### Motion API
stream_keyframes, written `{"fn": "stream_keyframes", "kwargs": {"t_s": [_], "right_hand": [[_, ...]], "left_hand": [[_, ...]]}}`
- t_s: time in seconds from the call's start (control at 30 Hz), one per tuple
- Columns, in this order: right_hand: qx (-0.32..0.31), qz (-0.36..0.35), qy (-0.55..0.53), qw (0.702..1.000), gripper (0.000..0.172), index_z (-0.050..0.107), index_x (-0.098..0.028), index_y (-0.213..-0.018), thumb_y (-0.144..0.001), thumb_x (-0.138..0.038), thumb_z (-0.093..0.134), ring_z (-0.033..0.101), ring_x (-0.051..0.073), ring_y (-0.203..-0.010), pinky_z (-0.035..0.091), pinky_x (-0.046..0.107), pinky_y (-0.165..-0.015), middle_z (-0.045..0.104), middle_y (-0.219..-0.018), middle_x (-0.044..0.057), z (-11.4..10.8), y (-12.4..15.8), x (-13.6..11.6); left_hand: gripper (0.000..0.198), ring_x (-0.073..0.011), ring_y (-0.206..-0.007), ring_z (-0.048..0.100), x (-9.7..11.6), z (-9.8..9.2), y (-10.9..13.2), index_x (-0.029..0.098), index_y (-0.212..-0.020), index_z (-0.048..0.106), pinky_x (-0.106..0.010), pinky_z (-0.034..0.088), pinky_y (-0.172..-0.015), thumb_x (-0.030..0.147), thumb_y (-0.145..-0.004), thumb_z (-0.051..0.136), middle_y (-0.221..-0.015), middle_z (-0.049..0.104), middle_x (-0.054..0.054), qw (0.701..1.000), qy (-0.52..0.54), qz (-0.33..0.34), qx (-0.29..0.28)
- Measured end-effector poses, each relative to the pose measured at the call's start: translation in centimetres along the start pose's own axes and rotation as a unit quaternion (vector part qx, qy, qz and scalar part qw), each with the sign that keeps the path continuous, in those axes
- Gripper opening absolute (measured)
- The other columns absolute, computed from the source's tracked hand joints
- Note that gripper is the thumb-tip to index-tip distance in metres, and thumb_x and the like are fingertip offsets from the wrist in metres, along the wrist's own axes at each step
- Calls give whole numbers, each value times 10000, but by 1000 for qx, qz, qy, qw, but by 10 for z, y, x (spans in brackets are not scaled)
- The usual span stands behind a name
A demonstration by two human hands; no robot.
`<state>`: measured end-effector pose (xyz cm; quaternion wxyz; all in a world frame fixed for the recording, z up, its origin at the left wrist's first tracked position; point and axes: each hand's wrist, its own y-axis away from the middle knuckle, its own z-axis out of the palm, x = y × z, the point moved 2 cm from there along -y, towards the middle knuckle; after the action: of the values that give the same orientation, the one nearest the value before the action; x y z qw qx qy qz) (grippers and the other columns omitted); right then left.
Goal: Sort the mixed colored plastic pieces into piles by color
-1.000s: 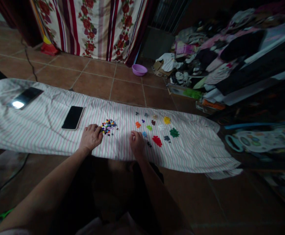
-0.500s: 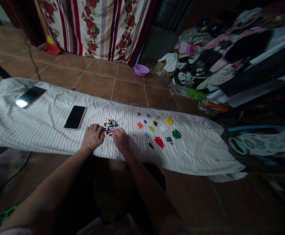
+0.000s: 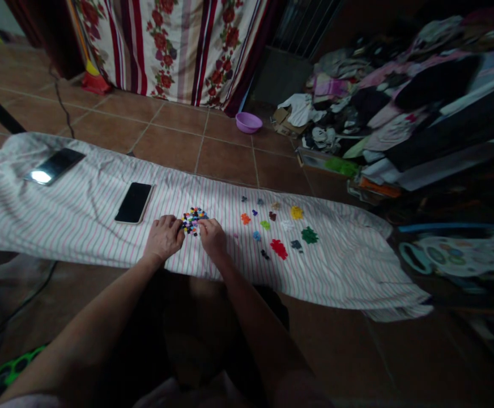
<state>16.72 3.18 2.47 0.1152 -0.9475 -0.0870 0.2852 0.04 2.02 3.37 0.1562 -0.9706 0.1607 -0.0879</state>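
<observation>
- Striped cloth [image 3: 72, 204], tiled floor [image 3: 174, 141] beyond.
- Mixed pile [image 3: 190, 214] on cloth, between the hands; roundish, no clear long axis.
- Right hand [image 3: 213, 239]: fingertips bunched at pile's right edge, pile lies left of them; can't tell if gripping.
- Left hand [image 3: 165, 237]: fingers bent at left edge, grip unclear. Both equally near.
- Red heap [image 3: 279, 249] off right, phone [image 3: 133, 203] left.
</observation>
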Motion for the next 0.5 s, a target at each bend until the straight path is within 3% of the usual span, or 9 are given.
{"fn": "stream_keyframes", "kwargs": {"t_s": [0.2, 0.5], "right_hand": [[4, 7, 17, 1000, 241, 696, -228, -1036, -910, -180, 497, 591, 178, -924, 454, 269, -855, 634, -957, 47, -2, -3, 12], [-3, 17, 29, 999, 195, 684, -230, -1009, -897, -174, 535, 579, 175, -877, 448, 259, -805, 608, -922, 46, 4, -6, 8]], "left_hand": [[258, -309, -973, 516, 1, -1, 0, 177, -1039, 611, -433, 388, -775, 317, -896, 448, -1030, 602, -132, 1000, 11, -3, -4], [253, -303, -968, 520, 1, -2, -1, 184, -1036, 607, -431, 387, -769, 318, -898, 443, -1024, 604, -128, 1000, 12, -4, -5]]}}
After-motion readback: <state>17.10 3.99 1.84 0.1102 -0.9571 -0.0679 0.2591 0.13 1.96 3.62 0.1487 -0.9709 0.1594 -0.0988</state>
